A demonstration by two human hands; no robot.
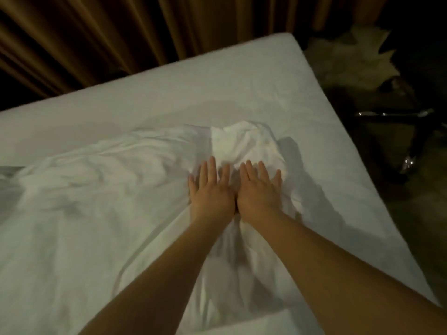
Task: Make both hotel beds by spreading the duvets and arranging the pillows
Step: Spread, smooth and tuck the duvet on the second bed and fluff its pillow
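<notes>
On the bed (pixel 217 78), the duvet (pixel 96 201) lies bunched across the near half. Fingers spread, the left hand (pixel 212 192) and the right hand (pixel 260 192) press flat on it, touching side by side. Pushing without a grip could merely ridge the folds thicker, or slide fabric off the right edge.

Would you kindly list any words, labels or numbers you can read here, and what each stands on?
None can be read.
The duvet, the sheet and the curtain are plain, with no label in sight.
The dark things to the right are too dim and blurred to tell.
</notes>
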